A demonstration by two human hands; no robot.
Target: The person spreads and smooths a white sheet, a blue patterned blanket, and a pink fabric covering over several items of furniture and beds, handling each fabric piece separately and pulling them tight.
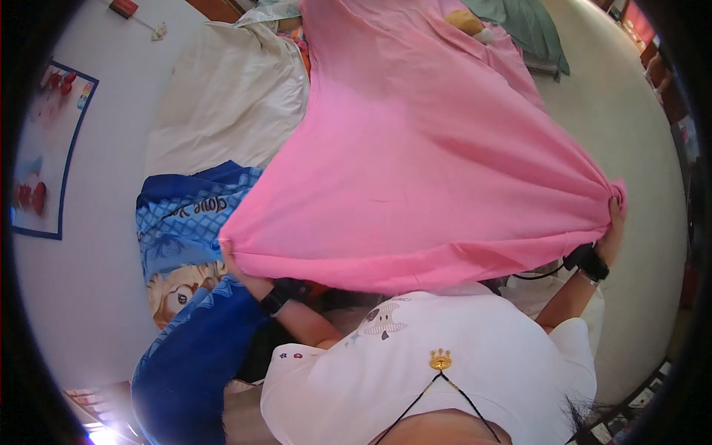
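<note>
A large pink sheet stretches between my two hands and runs away from me over the bed. At its near left corner, my left hand is closed on the edge, its fingers mostly behind the cloth. My right hand grips the bunched near right corner, where folds gather into a knot-like lump. Both arms are spread wide, with a black band around each wrist. Between the hands the near edge sags slightly in front of my white shirt.
A blue patterned blanket with a cartoon animal lies at the left, beside a cream sheet. A small tan plush-like item rests at the far end near a green cloth. A framed fruit picture hangs on the left wall.
</note>
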